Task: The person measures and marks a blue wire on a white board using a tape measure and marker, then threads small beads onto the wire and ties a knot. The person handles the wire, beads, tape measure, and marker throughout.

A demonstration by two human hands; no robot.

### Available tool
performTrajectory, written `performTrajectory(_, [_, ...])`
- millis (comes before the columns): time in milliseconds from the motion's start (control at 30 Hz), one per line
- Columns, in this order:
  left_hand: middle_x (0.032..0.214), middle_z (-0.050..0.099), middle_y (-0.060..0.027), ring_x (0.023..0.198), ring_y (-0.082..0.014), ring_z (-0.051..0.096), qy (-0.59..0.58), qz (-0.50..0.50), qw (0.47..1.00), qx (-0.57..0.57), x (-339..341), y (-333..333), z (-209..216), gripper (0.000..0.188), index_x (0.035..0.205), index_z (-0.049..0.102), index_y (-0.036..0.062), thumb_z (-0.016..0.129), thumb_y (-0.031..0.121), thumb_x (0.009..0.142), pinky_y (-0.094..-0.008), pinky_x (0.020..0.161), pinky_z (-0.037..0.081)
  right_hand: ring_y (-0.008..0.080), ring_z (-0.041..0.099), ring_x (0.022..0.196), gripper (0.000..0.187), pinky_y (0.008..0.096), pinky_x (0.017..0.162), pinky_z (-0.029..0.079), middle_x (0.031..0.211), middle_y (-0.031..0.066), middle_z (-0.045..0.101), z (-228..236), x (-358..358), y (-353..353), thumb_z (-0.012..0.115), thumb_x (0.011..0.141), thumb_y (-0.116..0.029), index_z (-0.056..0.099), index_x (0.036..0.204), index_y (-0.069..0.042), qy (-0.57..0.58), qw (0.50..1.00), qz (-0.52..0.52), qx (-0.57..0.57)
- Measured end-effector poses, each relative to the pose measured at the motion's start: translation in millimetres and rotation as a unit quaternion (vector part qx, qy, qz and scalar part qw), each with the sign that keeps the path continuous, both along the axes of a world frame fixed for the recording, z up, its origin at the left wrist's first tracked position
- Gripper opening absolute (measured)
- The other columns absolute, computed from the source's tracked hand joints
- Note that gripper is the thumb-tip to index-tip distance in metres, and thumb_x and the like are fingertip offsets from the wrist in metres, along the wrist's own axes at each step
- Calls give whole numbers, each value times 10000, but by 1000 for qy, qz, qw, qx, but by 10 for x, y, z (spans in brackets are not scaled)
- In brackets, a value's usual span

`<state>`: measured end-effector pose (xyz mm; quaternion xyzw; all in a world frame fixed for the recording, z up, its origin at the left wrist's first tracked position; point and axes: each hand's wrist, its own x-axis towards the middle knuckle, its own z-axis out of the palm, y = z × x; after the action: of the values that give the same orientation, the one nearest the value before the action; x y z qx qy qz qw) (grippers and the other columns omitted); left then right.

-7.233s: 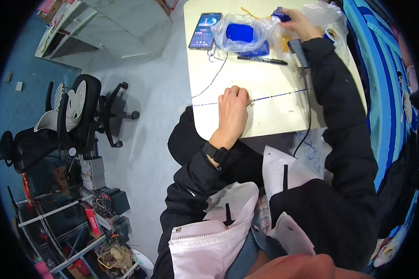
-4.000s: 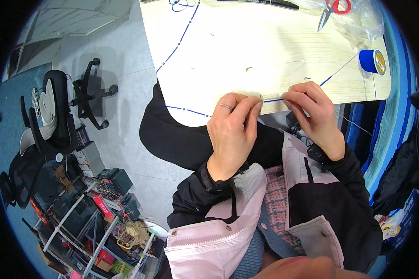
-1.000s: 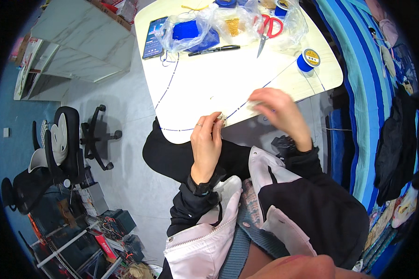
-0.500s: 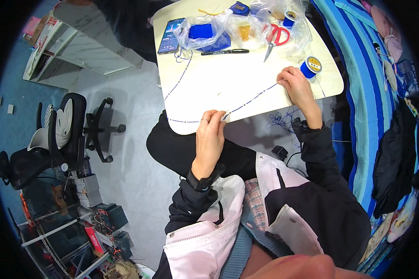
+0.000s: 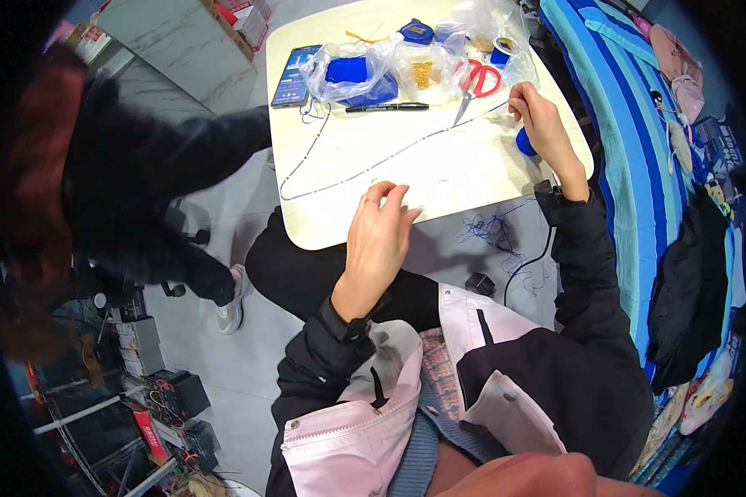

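Note:
A dark blue cord with small pale beads spaced along it curves across the cream table. My right hand, over the table's right side, pinches the cord's right end. Near the front edge, my left hand is off the cord, its fingers loosely bent and the thumb apart; I see nothing held in it. A blue thread spool stands partly hidden behind my right hand. Red-handled scissors lie beyond the cord, whose line passes by the blade tips.
A black pen, a phone, plastic bags with blue beads and gold beads, and a blue tape measure lie at the back. Tangled blue thread is on the floor. A person in dark clothes is at left.
My left hand has let go of the cord. My right hand has moved up and away with its end, drawing the cord farther onto the table. A person has come in at left.

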<state>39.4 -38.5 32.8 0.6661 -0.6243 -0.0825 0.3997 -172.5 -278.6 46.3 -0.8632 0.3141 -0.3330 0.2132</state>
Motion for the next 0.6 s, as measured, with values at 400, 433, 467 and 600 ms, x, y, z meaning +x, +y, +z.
performTrajectory(400, [982,621,-192,918,-389,607,-115,68,976,173,1379,243,150,293,1043,623,24,701,110,775,-448,764,502,180,641,799,180,267,751,501,903,117,653,20,-273,-185,596,903,-25,603,1080,12,87,994,28,-61])
performTrajectory(433, [989,622,-187,928,-393,604,-128,63,975,173,1520,238,149,317,1067,625,35,707,105,769,-447,771,499,179,646,798,164,267,749,506,909,114,662,4,-298,-202,605,897,-24,620,1056,13,93,992,19,-80])
performTrajectory(467, [1004,626,-175,948,-389,598,-130,66,966,214,1643,210,153,365,1107,626,55,719,96,756,-442,787,493,174,647,779,136,259,731,512,902,107,667,1,-332,-218,611,892,-23,634,1021,16,78,996,18,-34])
performTrajectory(600, [1040,629,-156,954,-361,601,-122,-13,965,230,1923,11,161,344,1081,645,50,719,90,747,-415,809,489,133,633,765,116,236,710,505,880,80,653,-41,-422,-286,590,922,-43,623,1018,13,67,996,-25,-51])
